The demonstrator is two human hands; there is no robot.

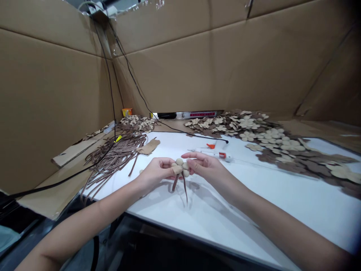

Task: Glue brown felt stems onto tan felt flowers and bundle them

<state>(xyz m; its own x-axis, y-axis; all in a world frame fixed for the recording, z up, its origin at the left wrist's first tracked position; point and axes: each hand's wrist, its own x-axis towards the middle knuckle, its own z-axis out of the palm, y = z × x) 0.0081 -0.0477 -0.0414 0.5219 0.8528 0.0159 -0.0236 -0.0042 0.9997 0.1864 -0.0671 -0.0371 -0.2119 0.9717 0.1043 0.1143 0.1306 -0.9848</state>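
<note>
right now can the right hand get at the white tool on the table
Likely yes: the white tool lies on the table just beyond the right hand, with nothing seen blocking it, though that hand is at the flower.

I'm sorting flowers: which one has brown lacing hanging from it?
The beige flower raised between left hand and right hand, brown lacing dangling; other flowers lie piled beyond.
</note>
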